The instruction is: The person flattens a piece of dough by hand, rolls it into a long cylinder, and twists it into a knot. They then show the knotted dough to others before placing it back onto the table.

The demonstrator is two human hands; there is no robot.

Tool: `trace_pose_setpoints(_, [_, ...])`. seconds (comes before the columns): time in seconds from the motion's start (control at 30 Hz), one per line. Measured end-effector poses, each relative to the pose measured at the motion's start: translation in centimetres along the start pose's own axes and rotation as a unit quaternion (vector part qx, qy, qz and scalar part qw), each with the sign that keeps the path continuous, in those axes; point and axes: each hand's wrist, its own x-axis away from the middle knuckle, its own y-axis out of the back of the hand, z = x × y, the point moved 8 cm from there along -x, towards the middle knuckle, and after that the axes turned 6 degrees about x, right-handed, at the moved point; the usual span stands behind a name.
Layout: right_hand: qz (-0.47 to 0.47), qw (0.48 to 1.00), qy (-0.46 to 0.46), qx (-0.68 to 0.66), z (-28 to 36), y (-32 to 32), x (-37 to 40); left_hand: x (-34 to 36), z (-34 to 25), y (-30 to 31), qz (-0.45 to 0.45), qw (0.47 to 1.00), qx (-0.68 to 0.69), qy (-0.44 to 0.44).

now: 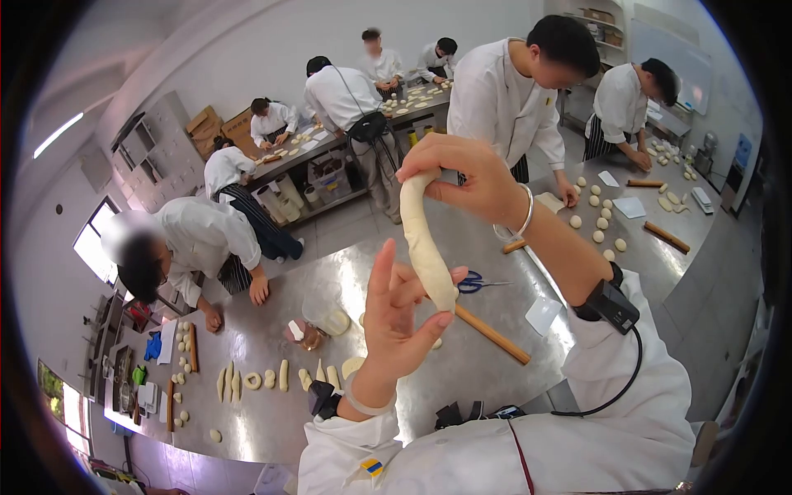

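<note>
A long, slightly curved roll of dough (pixel 425 243) hangs nearly upright above the steel table. My right hand (pixel 470 175) pinches its upper end between thumb and fingers. At the lower end, my left hand (pixel 396 318) has its thumb and some fingers around the dough, with the index finger stretched upward. Beneath and behind the hands lie a wooden rolling pin (pixel 493 335) and blue-handled scissors (pixel 472 284). Left of my left hand, a row of shaped dough pieces, including a dough ring (pixel 253 380) and a short dough stick (pixel 284 375), rests on the table.
The steel table (pixel 247 326) carries a clear container (pixel 327 318), a white scraper (pixel 543 315) and several dough balls (pixel 603 223). A co-worker (pixel 511 91) stands across the table at right, another co-worker (pixel 202 239) leans in at left. More people work at a rear table (pixel 330 142).
</note>
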Motion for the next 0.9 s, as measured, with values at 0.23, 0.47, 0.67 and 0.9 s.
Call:
trace_pose_setpoints(0.23, [-0.073, 0.990, -0.101, -0.073, -1.4, -2.1, 3.5, -1.6, -0.8, -0.2, 0.005, 0.999, -0.046, -0.023])
trace_pose_setpoints(0.47, [-0.157, 0.922, -0.241, -0.260, -2.9, -5.0, 7.4, -3.6, -0.8, -0.7, 0.090, 0.970, -0.225, -0.012])
trace_pose_setpoints(0.67, [-0.218, 0.913, -0.301, -0.167, -3.8, -7.6, 10.6, -5.2, -0.5, -1.7, 0.161, 0.944, -0.282, 0.055])
trace_pose_setpoints(0.9, [-0.393, 0.817, -0.352, -0.234, -3.7, -9.3, 13.0, -6.2, 2.4, -0.2, 0.162, 0.946, -0.255, 0.113])
